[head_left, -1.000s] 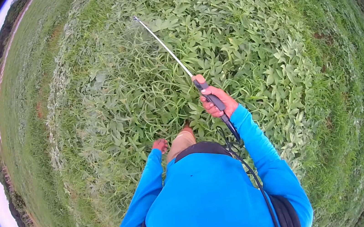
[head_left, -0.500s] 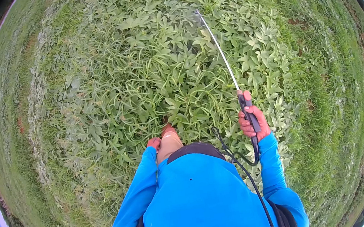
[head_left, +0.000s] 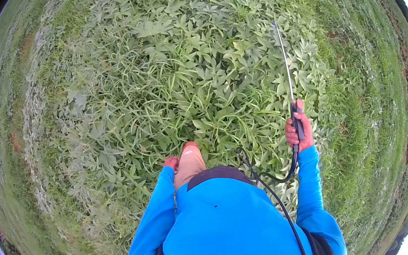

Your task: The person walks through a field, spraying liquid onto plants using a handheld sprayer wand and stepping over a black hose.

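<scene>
My right hand [head_left: 300, 126] is wrapped round the dark handle of a spray wand [head_left: 285, 60], with the thumb along the top. Its thin metal lance points forward over the leafy plants [head_left: 216, 64], and the tip is above the foliage. A black hose [head_left: 288, 209] loops from the handle back past my right side. My left hand [head_left: 171, 163] hangs low beside my left thigh, fingers curled. Whatever it may hold is hidden from this angle.
Dense broad-leaved plants mixed with long grass [head_left: 131, 85] surround my legs. My bent left leg [head_left: 189, 165] reaches forward into them. Dark straps [head_left: 318, 241] cross my shoulders. Grassy strips and further crop rows run along both sides.
The spray wand has swung to the right with my right hand, and its tip has moved right over the plants. My left leg shows further forward. My left hand stays beside the thigh.
</scene>
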`<state>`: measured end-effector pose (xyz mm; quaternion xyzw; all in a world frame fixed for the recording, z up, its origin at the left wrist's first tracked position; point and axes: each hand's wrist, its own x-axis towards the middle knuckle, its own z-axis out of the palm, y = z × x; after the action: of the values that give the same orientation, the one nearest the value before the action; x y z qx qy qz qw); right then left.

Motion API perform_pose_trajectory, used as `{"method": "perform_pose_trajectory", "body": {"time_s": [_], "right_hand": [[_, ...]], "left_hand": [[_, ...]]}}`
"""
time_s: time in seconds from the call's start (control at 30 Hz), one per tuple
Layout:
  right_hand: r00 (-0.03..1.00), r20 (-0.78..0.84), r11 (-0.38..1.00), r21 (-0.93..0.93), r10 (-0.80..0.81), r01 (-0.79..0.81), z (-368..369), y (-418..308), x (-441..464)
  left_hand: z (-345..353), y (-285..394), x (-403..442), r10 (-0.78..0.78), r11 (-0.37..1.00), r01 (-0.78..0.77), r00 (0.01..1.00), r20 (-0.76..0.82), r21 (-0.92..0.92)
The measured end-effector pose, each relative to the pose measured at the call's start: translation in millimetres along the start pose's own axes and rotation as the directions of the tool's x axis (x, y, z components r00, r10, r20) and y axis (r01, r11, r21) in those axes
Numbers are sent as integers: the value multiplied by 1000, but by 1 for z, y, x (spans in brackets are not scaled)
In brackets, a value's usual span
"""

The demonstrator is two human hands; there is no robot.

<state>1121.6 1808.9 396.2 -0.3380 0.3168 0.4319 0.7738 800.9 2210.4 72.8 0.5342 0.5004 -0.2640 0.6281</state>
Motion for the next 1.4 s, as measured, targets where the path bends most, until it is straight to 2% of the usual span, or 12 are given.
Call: {"method": "perform_pose_trajectory", "body": {"time_s": [0.13, 0.27, 0.4, 0.53, 0.6, 0.73, 0.9, 1.03, 1.2, 1.27, 1.33, 1.4], "right_hand": [[998, 26, 995, -87, 49, -46, 64, -4, 54], [959, 170, 971, -112, 228, -211, 128, -4, 84], [878, 253, 909, -203, 407, -363, 192, 2, 113], [842, 262, 861, -343, 472, -376, 256, 3, 128], [758, 313, 798, -427, 572, -425, 288, 4, 136], [703, 334, 742, -529, 628, -412, 351, 8, 155], [644, 404, 742, -522, 650, -421, 396, 2, 180], [761, 368, 788, -543, 535, -291, 405, -15, 179], [820, 301, 824, -469, 487, -317, 373, -46, 178], [885, 193, 863, -382, 425, -331, 357, -55, 173], [895, 153, 871, -346, 420, -349, 340, -65, 168], [914, 129, 904, -253, 385, -344, 322, -73, 162]], "left_hand": [[-19, 33, 20, 28, 983, -14, 997, 75, -183], [-39, 72, 33, 33, 992, -28, 999, 38, -121], [-61, 97, 56, -18, 976, 30, 998, 59, -217], [-72, 123, 69, -41, 983, 48, 998, 41, -176], [-75, 132, 78, -36, 985, 42, 999, 39, -169], [-77, 148, 93, -42, 984, 56, 995, 86, -168], [-76, 180, 98, 14, 981, 5, 995, 97, -193], [-78, 197, 110, -5, 971, 27, 995, 96, -237], [-93, 205, 116, 10, 969, 16, 994, 104, -248], [-101, 203, 121, 42, 977, -17, 992, 115, -210], [-107, 215, 116, -14, 986, 32, 994, 113, -166], [-110, 230, 106, -10, 993, 15, 999, 45, -116]]}}
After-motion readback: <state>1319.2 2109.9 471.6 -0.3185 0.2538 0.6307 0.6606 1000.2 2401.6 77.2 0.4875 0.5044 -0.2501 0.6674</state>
